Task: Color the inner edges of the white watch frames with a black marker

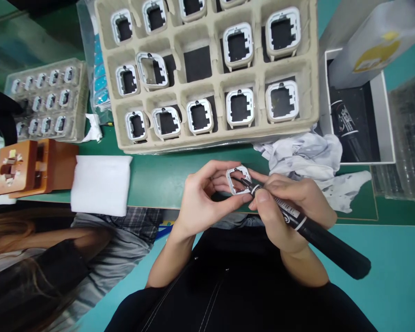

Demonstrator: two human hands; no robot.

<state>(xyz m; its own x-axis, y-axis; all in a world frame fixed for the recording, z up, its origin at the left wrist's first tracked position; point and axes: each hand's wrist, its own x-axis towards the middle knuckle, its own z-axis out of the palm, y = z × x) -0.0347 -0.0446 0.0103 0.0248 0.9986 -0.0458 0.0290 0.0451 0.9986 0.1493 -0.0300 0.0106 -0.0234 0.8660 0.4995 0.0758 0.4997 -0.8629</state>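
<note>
Between the thumb and fingers of my left hand (204, 196) is a small white square frame with rounded corners (232, 183), its middle an open hole. My right hand (287, 207) grips a black marker pen (318, 237), cap end pointing down to the right. The marker's tip meets the frame's inner edge or hovers just at it; I cannot tell which. Fingers of both hands come close together around the frame. Beyond them, a beige molded tray (207, 143) carries several similar white frames (199, 115) in its compartments.
Right of the tray lie crumpled stained cloths (300, 152) and a white box (387, 124) with a bottle (370, 50) and another marker (346, 124). At left are a white cloth pad (102, 184), an orange fixture (31, 166) and a clear tray of small parts (78, 101). A co-worker (55, 249) sits close at left.
</note>
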